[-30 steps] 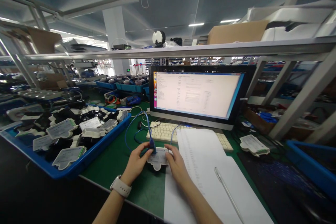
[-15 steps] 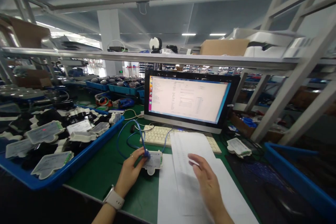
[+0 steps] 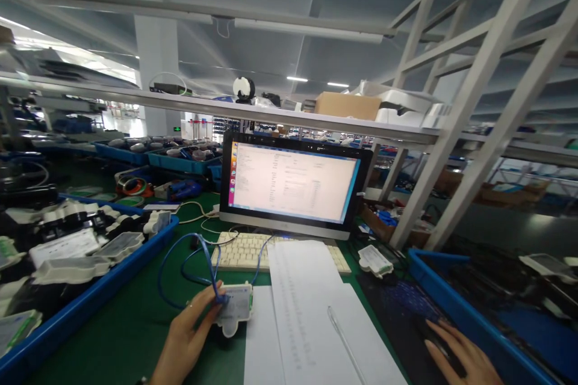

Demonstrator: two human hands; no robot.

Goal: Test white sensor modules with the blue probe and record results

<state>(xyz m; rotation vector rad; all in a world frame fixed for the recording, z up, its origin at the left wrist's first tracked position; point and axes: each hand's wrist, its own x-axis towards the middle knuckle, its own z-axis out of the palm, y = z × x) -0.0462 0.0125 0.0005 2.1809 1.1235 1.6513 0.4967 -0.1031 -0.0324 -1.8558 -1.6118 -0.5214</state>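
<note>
My left hand (image 3: pixel 192 328) pinches the plug end of a blue cable (image 3: pixel 208 252) against the face of a small white-rimmed device (image 3: pixel 235 308) with a printed label. How far the plug is seated cannot be made out. The cable loops up and back towards the keyboard (image 3: pixel 235 249). At the lower right, my right hand (image 3: pixel 467 354) is curved over a dark computer mouse (image 3: pixel 445 346) on a black mat (image 3: pixel 383 307). Printed sheets of paper (image 3: pixel 295 307) lie between the hands, with a pen (image 3: pixel 345 340) on top.
Behind the keyboard stands a lit monitor (image 3: pixel 293 183). A blue bin (image 3: pixel 149 249) full of similar devices is at left; another blue bin (image 3: pixel 478 313) stands at right. One more white device (image 3: pixel 374 261) lies beside the mat. A shelf (image 3: pixel 266 113) runs overhead.
My right hand has moved from above the papers to the mouse at right, uncovering the pen. My left hand still holds the plug at the device. The view has turned right.
</note>
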